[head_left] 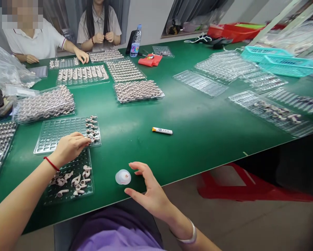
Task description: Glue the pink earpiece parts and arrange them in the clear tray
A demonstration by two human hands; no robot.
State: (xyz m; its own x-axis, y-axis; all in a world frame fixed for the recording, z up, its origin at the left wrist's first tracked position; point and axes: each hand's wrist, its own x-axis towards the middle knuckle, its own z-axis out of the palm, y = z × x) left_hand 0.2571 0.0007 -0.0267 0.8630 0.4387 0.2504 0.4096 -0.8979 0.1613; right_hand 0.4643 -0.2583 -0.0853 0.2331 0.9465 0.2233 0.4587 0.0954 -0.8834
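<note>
My left hand (72,144) reaches over the clear compartment tray (59,130). Its fingertips are pinched at a small pale earphone-shaped part (93,140) in the tray's near right corner. More such parts fill the columns along that tray's right side. Partly under my left forearm lies a second clear tray (90,162) with loose parts (76,180) scattered in it. My right hand (152,191) is open, thumb and fingers spread, just right of a small translucent white cup (123,177). A gap shows between the fingers and the cup.
A white marker-like tube (162,130) lies mid-table. Stacked filled trays (45,104) stand at left, another stack (138,91) behind. Clear trays (200,83) and turquoise baskets (289,64) are at right. Two people sit across, near a water bottle (135,42). A red stool (224,186) stands below the edge.
</note>
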